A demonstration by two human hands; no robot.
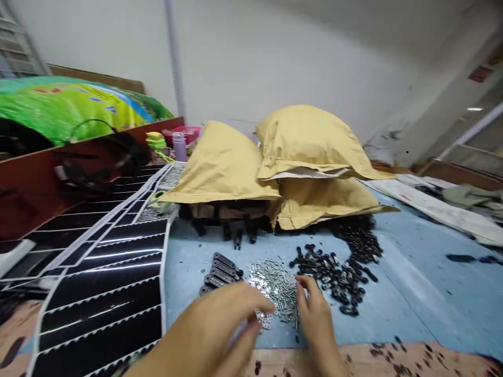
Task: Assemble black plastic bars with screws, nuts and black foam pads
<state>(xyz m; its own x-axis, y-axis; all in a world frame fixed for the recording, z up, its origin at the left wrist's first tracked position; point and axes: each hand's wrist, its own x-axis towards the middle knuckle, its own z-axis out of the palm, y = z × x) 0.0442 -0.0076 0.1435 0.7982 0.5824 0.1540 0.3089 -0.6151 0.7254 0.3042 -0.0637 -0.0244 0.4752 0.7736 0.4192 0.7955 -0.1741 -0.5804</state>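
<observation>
My left hand (214, 327) is slightly blurred in the foreground. Its fingers bend towards a patch of small silver nuts (264, 318), with a gap between index finger and thumb and nothing visible in it. At the right edge of the pile of silver screws (281, 285) is my right hand (316, 317), thumb and index finger curved and a little apart. I see nothing held in it. Dark ridged plastic strips (222, 272) lie in a row beyond the left hand. A heap of small black plastic parts (334, 272) spreads just beyond the right hand.
Yellow sacks (228, 162) are stacked at the back of the blue tabletop (416, 277), black parts spilling from under them. Black sheets with white edges (106, 283) cover the left side. A purple bottle (179, 146) stands behind. Dark bits dot the front edge.
</observation>
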